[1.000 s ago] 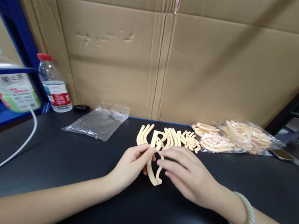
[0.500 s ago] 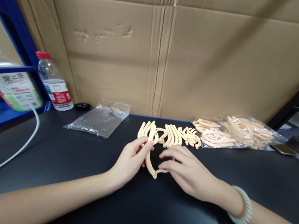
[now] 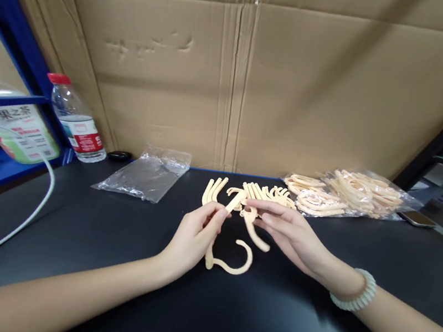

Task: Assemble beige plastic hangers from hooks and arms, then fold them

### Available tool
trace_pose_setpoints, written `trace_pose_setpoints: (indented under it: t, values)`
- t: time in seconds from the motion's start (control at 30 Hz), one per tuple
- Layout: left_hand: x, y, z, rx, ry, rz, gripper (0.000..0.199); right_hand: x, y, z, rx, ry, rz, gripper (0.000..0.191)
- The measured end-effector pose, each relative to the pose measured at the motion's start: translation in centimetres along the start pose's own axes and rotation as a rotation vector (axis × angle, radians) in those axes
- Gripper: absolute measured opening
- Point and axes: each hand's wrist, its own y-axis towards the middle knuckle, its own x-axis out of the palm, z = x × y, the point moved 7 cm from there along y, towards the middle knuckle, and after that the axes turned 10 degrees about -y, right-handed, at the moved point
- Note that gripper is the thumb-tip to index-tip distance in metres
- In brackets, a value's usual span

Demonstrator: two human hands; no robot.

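My left hand (image 3: pixel 195 235) is closed in a pinch around a beige plastic hanger arm, whose straight end (image 3: pixel 236 202) sticks out above the fingertips. Below that hand hangs a curved hanger hook (image 3: pixel 246 265), joined to the arm's lower end. To the right, my right hand (image 3: pixel 298 237) has its fingers closed on a second curved hanger arm (image 3: pixel 256 234), close to the first one's upper end. Whether the two arms touch is hard to make out. Just behind my hands lie several loose curved arms (image 3: pixel 214 187) and small hooks (image 3: pixel 281 196), partly covered by the fingers.
Clear bags of beige hanger parts (image 3: pixel 362 194) lie at the back right beside a phone (image 3: pixel 418 218). A flat plastic bag (image 3: pixel 147 174), a water bottle (image 3: pixel 80 129) and a white cable (image 3: pixel 12 236) are on the left. Cardboard (image 3: pixel 157 66) stands behind the black table (image 3: pixel 131 309).
My right hand has moved from the hook up to the loose parts and now holds a second arm. The held arm has tilted in my left hand, and its hook now shows fully.
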Motion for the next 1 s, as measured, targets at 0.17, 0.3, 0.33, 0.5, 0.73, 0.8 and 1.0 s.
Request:
trace_pose_setpoints:
  t: [0.17, 0.3, 0.33, 0.5, 0.73, 0.8, 1.0]
  values:
    - [-0.1, 0.1, -0.2, 0.017, -0.039, 0.028, 0.025, -0.3, 0.0, 1.0, 0.07, 0.003, 0.097, 0.037]
    - [0.2, -0.1, 0.4, 0.081, 0.118, -0.023, 0.019, 0.4, -0.2, 2.1, 0.147, 0.002, 0.073, 0.043]
    - [0.4, -0.2, 0.7, 0.115, 0.184, -0.045, 0.021, 0.7, -0.2, 2.3, 0.16, -0.002, 0.045, 0.042]
    - [1.0, -0.4, 2.2, 0.441, 0.631, -0.145, 0.027, 2.1, -0.5, 2.2, 0.204, -0.072, -0.126, 0.042]
    - [2.2, -0.5, 2.4, 0.666, 1.1, -0.314, 0.034, 3.5, -1.4, 2.4, 0.311, -0.078, -0.285, 0.042]
    - [2.7, -0.7, 2.3, 0.719, 1.174, -0.361, 0.032, 3.7, -1.6, 2.3, 0.31, -0.101, -0.299, 0.042]
    - [3.6, -1.4, 2.5, 0.857, 1.309, -0.373, 0.02, 3.5, -1.5, 1.9, 0.272, -0.253, -0.215, 0.036]
